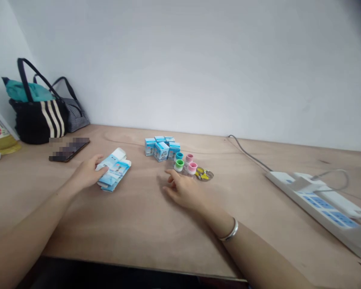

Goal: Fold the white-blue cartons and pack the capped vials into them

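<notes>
My left hand [92,171] is closed around the left edge of a small stack of flattened blue-and-white cartons [116,169], thumb on top. Near the middle of the table my right hand [183,188] hovers or rests with fingers apart and nothing in them. Just beyond it stand several small clear containers with coloured rims, among them a green-rimmed one [179,165], a blue-rimmed one [178,156] and a pink-rimmed one [193,167]. Beside these lies a yellow and grey object [204,174], too blurred to name. Several folded-up blue-and-white boxes [161,151] stand grouped behind.
A white power strip [321,208] with a grey cable [249,152] runs along the right of the wooden table [132,228]. At the left are a dark phone [69,149], a black striped bag [39,120], a grey bag [75,114] and a bottle of yellow liquid [1,134].
</notes>
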Tool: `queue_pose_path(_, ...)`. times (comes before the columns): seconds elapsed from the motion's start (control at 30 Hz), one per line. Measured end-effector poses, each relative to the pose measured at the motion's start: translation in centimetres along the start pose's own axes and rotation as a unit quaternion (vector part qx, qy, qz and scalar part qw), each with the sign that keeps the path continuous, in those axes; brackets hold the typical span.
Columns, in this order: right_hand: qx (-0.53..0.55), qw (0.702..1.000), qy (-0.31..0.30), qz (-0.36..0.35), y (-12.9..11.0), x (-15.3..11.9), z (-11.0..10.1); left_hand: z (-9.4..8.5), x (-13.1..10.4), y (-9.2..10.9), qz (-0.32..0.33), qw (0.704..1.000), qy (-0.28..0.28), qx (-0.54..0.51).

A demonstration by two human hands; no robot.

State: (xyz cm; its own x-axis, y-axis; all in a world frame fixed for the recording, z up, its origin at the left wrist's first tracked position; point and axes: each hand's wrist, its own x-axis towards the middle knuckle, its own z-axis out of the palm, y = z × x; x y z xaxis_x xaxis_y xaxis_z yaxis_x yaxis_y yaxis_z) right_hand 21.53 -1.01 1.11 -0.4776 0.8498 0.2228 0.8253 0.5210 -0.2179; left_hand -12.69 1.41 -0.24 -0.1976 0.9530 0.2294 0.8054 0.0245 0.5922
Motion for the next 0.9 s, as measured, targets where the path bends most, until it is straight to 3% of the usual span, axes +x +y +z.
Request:
queue_pose_path(0.13,-0.022,0.999,-0.012,-0.022,-0.1,0.0,-0.1,0.1,-0.7,1.6,0.060,0.982,0.046,0.175)
queue_pose_path(0.23,-0.061,0.997,-0.029,-0.022,-0.4,0.1,-0.4,0.7,-1.0,4.2,0.126,0.969,0.087,0.193)
queue_pose_path(0.37,-0.122,0.991,-0.029,0.042,-0.7,-0.1,-0.5,3.2,-0.2,8.6,0.247,0.952,0.065,0.170)
queue_pose_path(0.47,-0.133,0.987,-0.019,0.088,-0.7,-0.2,-0.3,5.8,1.5,11.9,0.295,0.937,0.055,0.180)
queue_pose_path(0.57,-0.136,0.985,-0.015,0.101,-0.4,-0.2,0.0,8.1,3.5,14.4,0.289,0.937,0.065,0.187)
queue_pose_path(0.7,-0.140,0.985,-0.010,0.102,0.1,0.0,0.4,10.1,5.4,15.9,0.273,0.941,0.074,0.186)
queue_pose_path(0.9,-0.140,0.985,-0.009,0.104,0.2,0.2,0.9,10.5,5.8,16.3,0.260,0.947,0.071,0.175)
